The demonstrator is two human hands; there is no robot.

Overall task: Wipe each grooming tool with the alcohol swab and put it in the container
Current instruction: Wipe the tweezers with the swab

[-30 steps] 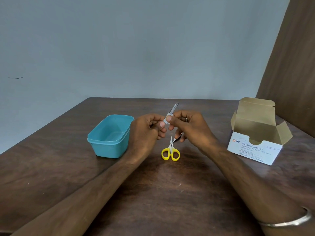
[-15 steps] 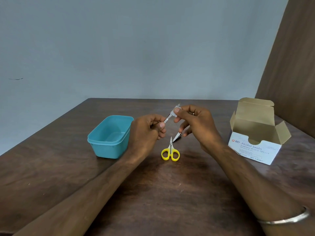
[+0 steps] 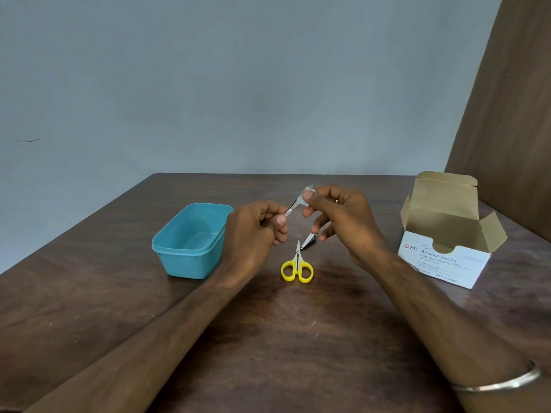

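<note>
My left hand (image 3: 256, 231) pinches the lower end of a thin metal tool (image 3: 293, 207), maybe tweezers, which slants up to the right above the table. My right hand (image 3: 343, 222) pinches a small white alcohol swab (image 3: 307, 197) around the tool near its upper tip. Small scissors with yellow handles (image 3: 297, 267) lie on the table below my hands, blades pointing away. A metal nail clipper (image 3: 308, 241) lies just behind the scissors, partly hidden by my right fingers. The teal container (image 3: 190, 242) stands open to the left, with nothing visible inside.
An open cardboard box of alcohol swabs (image 3: 447, 251) stands at the right on the dark wooden table (image 3: 268, 338). A brown panel rises behind the box. A grey wall lies beyond the table's far edge.
My right hand has slid the swab up along the tool from near my left fingers toward its tip. My left hand has kept its grip in place.
</note>
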